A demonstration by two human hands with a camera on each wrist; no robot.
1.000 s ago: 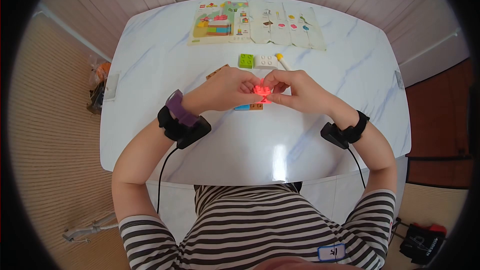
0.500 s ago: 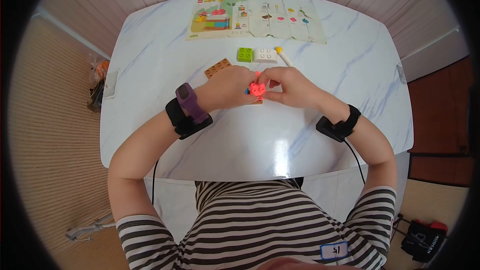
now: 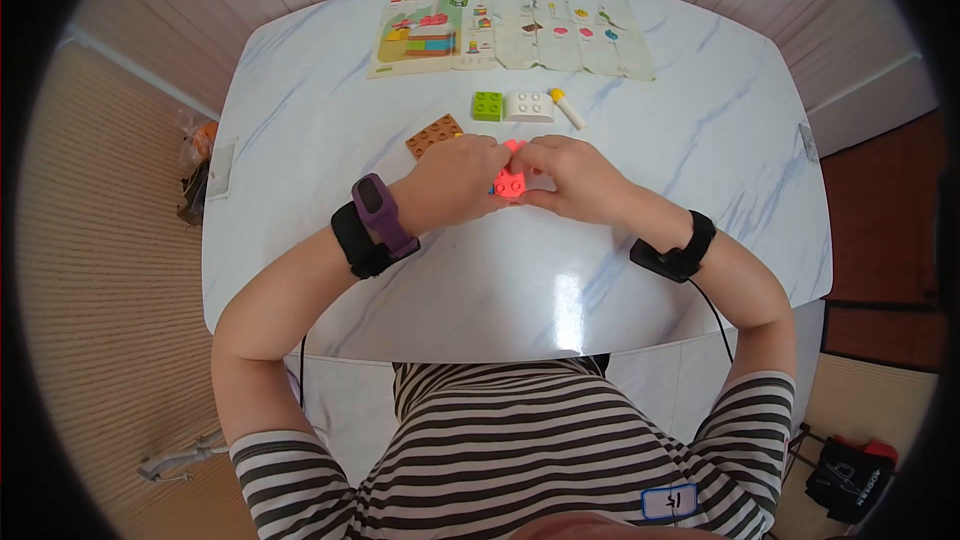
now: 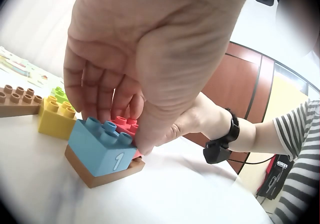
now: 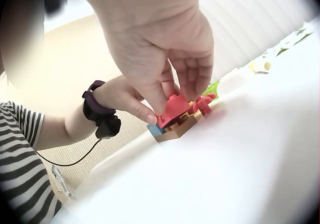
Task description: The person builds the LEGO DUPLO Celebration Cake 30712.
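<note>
A red brick [image 3: 509, 186] is between both hands, tilted over one end of a brown studded plate [image 5: 181, 130]. My right hand [image 3: 583, 180] pinches it between thumb and fingers. From the other side my left hand [image 3: 455, 182] grips it too, thumb on its near face and fingers curled behind. A blue brick marked 1 [image 4: 102, 146] sits on the plate's other end, right beside the left thumb. Close behind the plate are a yellow brick [image 4: 56, 119] and a red, lobed piece [image 5: 202, 105].
Beyond the hands lie a brown studded plate [image 3: 434, 134], a green brick [image 3: 487, 106], a white curved brick [image 3: 530, 107] and a white stick with a yellow tip [image 3: 567, 109]. An unfolded instruction sheet [image 3: 510, 30] covers part of the far tabletop.
The red brick, earlier showing its numbered side, has turned and come to the brown plate beside the blue brick. Both hands have shifted slightly left with it.
</note>
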